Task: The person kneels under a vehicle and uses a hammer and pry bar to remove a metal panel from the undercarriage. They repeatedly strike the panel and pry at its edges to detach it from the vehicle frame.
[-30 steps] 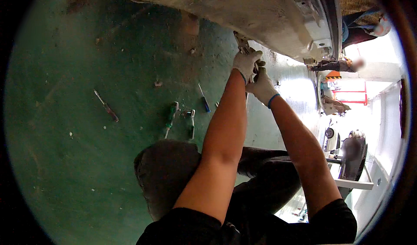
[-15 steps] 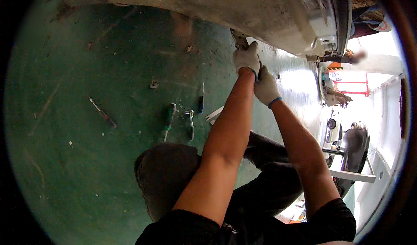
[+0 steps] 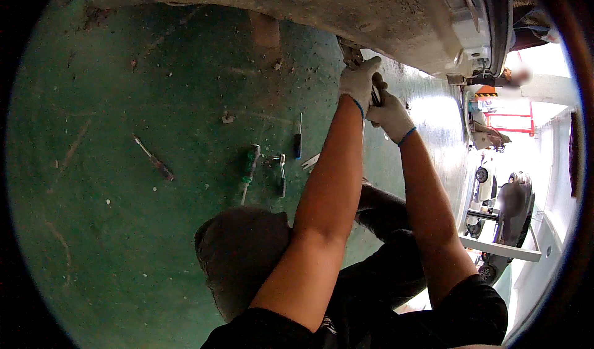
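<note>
My left hand (image 3: 360, 80), in a whitish work glove, is closed at the lower end of a dark, dirty metal bracket (image 3: 351, 53). The bracket hangs from the rim of a large grimy vehicle body panel (image 3: 346, 5). My right hand (image 3: 393, 117), gloved alike with darkened fingertips, is just below and to the right of the left. Its fingers are closed around a slim dark tool (image 3: 375, 96), whose kind I cannot make out. The left hand and forearm partly hide this tool, and its working end does not show.
On the green floor (image 3: 124, 256) lie a green-handled screwdriver (image 3: 252, 163), a ratchet (image 3: 283, 176), a thin dark-handled screwdriver (image 3: 299, 145), another screwdriver (image 3: 153, 157) and a pale forked piece (image 3: 311, 162). A co-worker's hand (image 3: 508, 75) shows beyond the panel at right.
My right hand has shifted slightly right and its fingers have turned, so the dark tool now shows more. The left hand stays at the bracket. The whole view has shifted a little.
</note>
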{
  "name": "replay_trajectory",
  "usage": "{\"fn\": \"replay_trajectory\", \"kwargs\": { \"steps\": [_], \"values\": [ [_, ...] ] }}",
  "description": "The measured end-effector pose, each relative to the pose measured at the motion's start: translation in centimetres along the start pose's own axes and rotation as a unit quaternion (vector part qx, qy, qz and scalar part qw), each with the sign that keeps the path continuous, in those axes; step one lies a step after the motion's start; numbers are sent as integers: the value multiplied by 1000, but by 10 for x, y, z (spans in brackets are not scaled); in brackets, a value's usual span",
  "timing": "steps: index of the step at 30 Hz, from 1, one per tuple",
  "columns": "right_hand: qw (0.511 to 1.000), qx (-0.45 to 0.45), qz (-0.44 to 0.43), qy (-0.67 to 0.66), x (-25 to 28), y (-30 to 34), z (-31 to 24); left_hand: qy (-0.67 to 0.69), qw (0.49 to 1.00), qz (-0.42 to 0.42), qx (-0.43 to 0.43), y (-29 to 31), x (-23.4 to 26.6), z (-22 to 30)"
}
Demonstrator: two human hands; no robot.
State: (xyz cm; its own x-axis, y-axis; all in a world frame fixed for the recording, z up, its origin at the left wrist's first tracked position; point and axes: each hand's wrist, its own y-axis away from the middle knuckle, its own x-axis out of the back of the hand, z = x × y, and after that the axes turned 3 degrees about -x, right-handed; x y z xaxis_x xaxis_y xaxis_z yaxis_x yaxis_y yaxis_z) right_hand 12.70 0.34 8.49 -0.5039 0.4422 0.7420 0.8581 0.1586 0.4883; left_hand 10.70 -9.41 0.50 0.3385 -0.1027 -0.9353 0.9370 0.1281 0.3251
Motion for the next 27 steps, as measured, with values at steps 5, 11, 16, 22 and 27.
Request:
{"fn": "replay_trajectory", "kwargs": {
  "steps": [5,11,16,22,27],
  "values": [
    [995,46,47,-81,-31,24,-3,80,987,-93,-99,-7,15,15],
    [984,4,90,-152,-75,56,-36,40,977,-199,-69,3,37,56],
    [954,-13,88,-286,-119,52,-47,-491,858,-107,-109,-7,42,121],
    [998,10,62,-28,-66,40,-59,-978,189,-87,36,7,-10,171],
    [980,92,71,163,13,3,-4,-794,584,-125,-113,165,-102,200]
  ]
}}
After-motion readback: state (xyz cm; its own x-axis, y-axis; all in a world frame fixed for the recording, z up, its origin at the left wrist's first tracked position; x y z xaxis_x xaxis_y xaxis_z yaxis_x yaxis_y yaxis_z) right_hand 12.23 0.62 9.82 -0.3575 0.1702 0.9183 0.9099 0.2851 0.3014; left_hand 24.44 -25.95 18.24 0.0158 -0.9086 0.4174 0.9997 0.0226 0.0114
